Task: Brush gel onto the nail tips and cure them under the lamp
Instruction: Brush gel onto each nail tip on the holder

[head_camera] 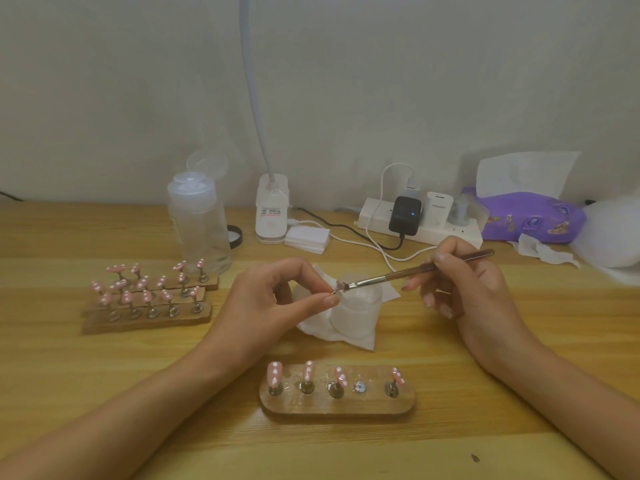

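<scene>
Pinches a nail tip (341, 285) in left fingers (311, 301), grips gel brush (415, 270) in right fingers (446, 258), bristles touching it. Risks knocking it into the frosted jar (356, 313) beneath by pressing hard.

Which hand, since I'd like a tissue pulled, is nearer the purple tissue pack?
Right. The right hand, holding the brush, is in front of the purple tissue pack; the left hand, pinching a nail tip, is farther left.
</scene>
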